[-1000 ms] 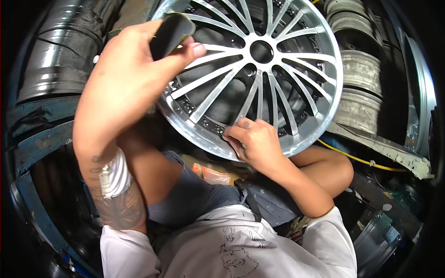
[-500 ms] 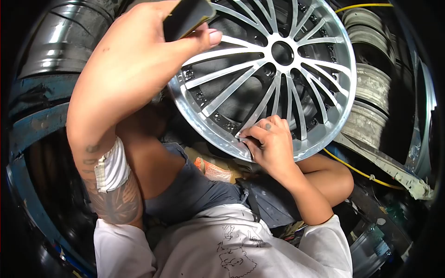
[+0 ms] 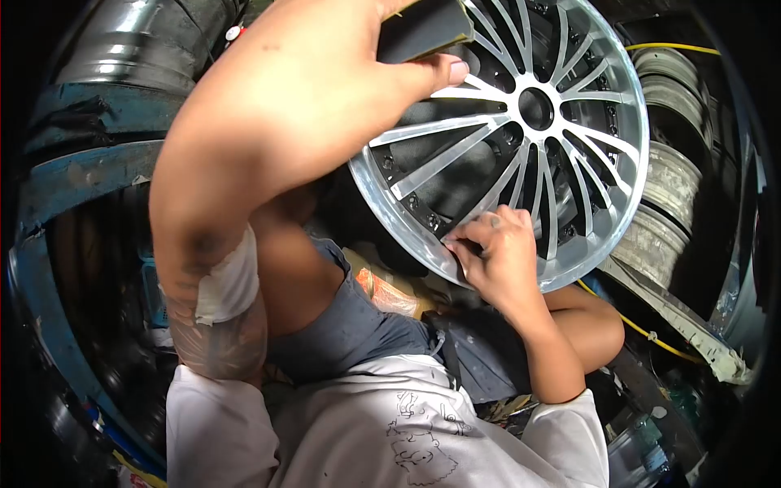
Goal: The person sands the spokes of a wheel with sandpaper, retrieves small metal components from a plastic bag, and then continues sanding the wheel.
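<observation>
An alloy wheel (image 3: 561, 111) with silver spokes and a shiny polished lip leans in front of my lap, facing up toward me. My left hand (image 3: 350, 73) is closed on a dark folded sheet of sandpaper (image 3: 423, 31), raised over the wheel's upper left side. Its thumb lies along the near edge; the other fingers are mostly out of sight. My right hand (image 3: 500, 256) rests at the lower lip of the wheel, thumb and forefinger pinched together against the metal. What sits between those fingertips is too small to make out.
Several dusty bare rims (image 3: 663, 179) are stacked at the right, beside a yellow hose (image 3: 671, 49). A blue metal frame (image 3: 81, 179) stands at the left below a large metal rim (image 3: 134, 41). An orange-and-clear plastic package (image 3: 386, 294) lies between my legs.
The wheel and both hands sit further right in the view, mostly because the camera has turned. The left hand still holds the sandpaper; the right stays at the lower lip.
</observation>
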A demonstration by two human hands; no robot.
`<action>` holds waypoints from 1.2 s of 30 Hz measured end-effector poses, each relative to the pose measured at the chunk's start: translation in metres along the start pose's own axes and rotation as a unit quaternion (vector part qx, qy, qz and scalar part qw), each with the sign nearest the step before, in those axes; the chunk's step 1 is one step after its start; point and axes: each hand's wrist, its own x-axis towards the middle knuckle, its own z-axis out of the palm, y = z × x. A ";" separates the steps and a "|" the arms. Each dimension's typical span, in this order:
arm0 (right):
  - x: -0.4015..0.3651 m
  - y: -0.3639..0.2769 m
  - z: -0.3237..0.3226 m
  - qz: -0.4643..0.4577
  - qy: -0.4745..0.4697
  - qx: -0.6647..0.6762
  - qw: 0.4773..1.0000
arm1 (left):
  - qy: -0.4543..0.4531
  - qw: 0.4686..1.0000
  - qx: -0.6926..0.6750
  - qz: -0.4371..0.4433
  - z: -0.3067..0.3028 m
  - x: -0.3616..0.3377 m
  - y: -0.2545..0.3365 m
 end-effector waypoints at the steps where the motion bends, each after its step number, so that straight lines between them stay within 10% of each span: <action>1: -0.001 0.000 0.001 -0.007 0.004 -0.001 1.000 | -0.002 1.000 -0.015 0.004 0.002 0.000 -0.002; 7: -0.002 0.003 0.001 0.003 -0.001 -0.002 1.000 | -0.055 0.984 -0.169 0.001 -0.005 0.005 -0.030; 36: -0.006 0.010 0.002 -0.017 0.002 0.006 1.000 | -0.008 0.995 0.073 -0.061 0.033 0.014 -0.017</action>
